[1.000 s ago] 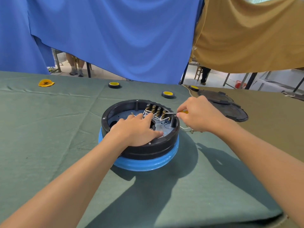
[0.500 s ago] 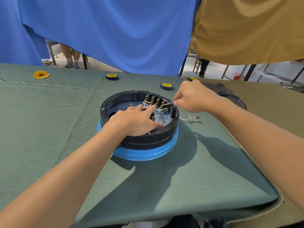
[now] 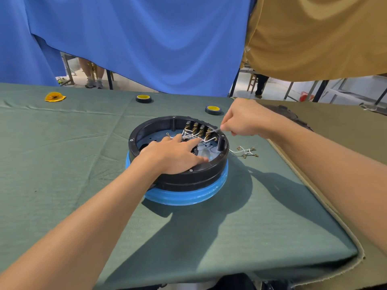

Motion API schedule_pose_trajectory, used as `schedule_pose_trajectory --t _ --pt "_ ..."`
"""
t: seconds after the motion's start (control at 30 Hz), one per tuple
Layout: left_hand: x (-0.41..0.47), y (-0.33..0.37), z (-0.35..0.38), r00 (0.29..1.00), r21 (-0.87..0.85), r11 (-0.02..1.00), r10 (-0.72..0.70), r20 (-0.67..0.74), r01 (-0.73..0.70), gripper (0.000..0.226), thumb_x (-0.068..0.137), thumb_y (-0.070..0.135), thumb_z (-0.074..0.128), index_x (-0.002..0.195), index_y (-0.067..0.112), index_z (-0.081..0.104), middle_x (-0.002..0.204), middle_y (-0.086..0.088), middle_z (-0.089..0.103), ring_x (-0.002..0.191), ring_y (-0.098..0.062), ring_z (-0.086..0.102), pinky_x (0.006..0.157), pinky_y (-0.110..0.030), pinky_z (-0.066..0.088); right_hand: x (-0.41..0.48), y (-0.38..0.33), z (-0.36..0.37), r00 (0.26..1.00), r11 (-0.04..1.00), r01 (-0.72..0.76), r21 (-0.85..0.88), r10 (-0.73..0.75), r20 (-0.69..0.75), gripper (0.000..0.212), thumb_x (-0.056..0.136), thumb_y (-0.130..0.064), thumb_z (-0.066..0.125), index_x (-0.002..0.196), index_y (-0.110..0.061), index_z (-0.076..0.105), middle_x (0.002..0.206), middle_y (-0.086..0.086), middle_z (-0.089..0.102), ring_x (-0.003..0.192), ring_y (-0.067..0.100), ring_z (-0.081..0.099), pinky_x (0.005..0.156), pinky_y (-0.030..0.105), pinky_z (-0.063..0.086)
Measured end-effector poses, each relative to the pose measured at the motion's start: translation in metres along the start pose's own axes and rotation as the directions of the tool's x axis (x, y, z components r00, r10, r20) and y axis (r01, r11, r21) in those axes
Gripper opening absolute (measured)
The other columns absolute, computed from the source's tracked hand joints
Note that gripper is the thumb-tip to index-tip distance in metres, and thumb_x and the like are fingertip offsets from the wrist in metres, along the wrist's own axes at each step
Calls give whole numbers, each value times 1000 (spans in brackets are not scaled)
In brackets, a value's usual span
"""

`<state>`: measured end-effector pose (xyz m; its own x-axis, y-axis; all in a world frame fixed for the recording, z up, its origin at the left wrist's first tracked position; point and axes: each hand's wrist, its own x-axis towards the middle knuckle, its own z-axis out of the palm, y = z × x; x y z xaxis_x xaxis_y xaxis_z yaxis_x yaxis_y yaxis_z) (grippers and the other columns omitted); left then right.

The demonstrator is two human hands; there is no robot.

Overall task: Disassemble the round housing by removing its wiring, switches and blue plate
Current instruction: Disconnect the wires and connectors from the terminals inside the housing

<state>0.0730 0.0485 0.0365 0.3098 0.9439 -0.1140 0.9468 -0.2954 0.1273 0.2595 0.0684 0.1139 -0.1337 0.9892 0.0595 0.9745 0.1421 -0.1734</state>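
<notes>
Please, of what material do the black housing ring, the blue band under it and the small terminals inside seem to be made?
Black housing ring: probably moulded plastic, semi-matt, with soft highlights and moulded screw posts. Blue band: likely glossy plastic or rubber; it shines in streaks, I cannot tell which. Terminals: brass-coloured metal, yellowish and glinting.

My left arm comes in from 7 o'clock. The left hand lies palm down, fingers stretched toward 1 o'clock and thumb out toward 3. My right arm enters from 4 o'clock. The right hand is curled, its fingertips pinching a thin tool that points toward 8.
</notes>
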Motion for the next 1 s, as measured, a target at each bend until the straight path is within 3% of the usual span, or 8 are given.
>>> schedule_pose_trajectory --t 0.1,0.23,0.37,0.47,0.57,0.67,0.8,1.0 --pt "1 0 0 1000 4 1000 -5 -1 5 71 82 83 22 146 55 4 163 1 7 148 -34 8 111 -62 15 -8 -1 4 994 991 88 -96 -94 -55 25 88 -9 53 93 1 74 102 22 69 84 33 66 75 49 56" --pt "0 1 0 1000 9 1000 -6 6 6 72 83 82 23 147 54 4 163 0 6 148 -35 8 111 -62 14 -14 4 11 987 980 127 -151 -140 -79 25 89 -9 51 93 2 74 98 22 70 92 38 65 77 51 56" --pt "0 0 -1 1000 18 1000 -1 11 1 73 83 82 22 147 53 3 163 -1 6 148 -36 8 111 -63 15 -10 10 7 988 987 143 -66 -147 -54 24 91 -11 55 87 -5 78 69 -9 72 71 25 64 65 36 57" --pt "-1 1 -2 1000 16 1000 -2 22 2 72 84 81 22 147 53 3 163 0 5 148 -36 7 111 -63 14 0 17 -2 1000 980 12 198 -17 22 16 91 -15 62 91 -13 78 56 -7 62 51 17 43 43 24 37" --pt "-2 2 -3 1000 24 1000 -3 17 2 70 85 80 22 148 53 4 163 0 6 148 -36 8 111 -63 14 11 24 -10 963 868 -211 450 106 246 17 91 -12 62 98 3 69 64 10 53 41 12 27 37 21 24" --pt "-3 3 -4 1000 29 1000 -4 29 3 70 86 80 22 148 52 4 163 0 5 148 -36 7 111 -63 14 18 25 -11 905 766 -342 544 112 411 14 93 -12 60 97 1 64 66 9 49 40 9 21 35 19 20" --pt "-3 2 -4 999 30 1000 -9 35 8 71 85 81 22 148 53 3 164 0 4 149 -35 7 112 -62 13 18 24 -10 970 884 -188 428 100 221 16 89 -13 64 91 3 68 66 11 56 44 13 29 39 22 25" --pt "0 0 -2 1000 0 1000 2 13 -2 70 84 80 26 147 55 7 163 3 6 149 -33 7 112 -61 14 -9 21 -11 994 994 111 18 -111 -20 14 90 -23 62 86 -26 76 59 -13 64 65 8 61 62 25 50"
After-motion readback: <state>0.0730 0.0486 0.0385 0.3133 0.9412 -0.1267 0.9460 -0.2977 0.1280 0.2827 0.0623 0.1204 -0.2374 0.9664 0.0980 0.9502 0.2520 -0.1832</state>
